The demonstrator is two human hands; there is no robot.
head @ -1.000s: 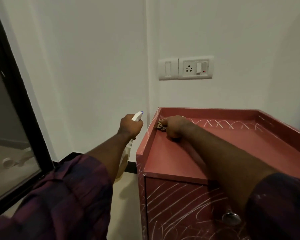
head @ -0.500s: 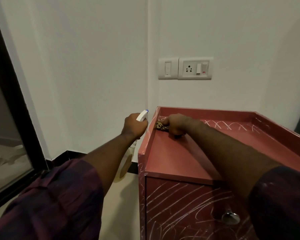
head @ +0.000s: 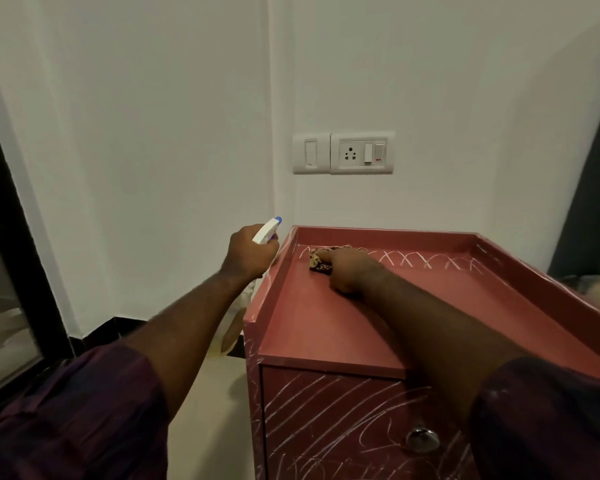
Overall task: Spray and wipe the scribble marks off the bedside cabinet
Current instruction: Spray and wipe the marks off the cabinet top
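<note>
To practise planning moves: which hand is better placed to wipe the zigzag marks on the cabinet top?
Right. The right hand holds the cloth on the cabinet top beside the zigzag marks; the left hand holds the spray bottle outside the cabinet's left edge.

No legible text, label or number; only wordless scribble marks on the cabinet

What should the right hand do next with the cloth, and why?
Probably drag the cloth rightward along the back of the cabinet top: the right hand holds it at the left end of the row of white scribbles, which run on unwiped to its right.
</note>
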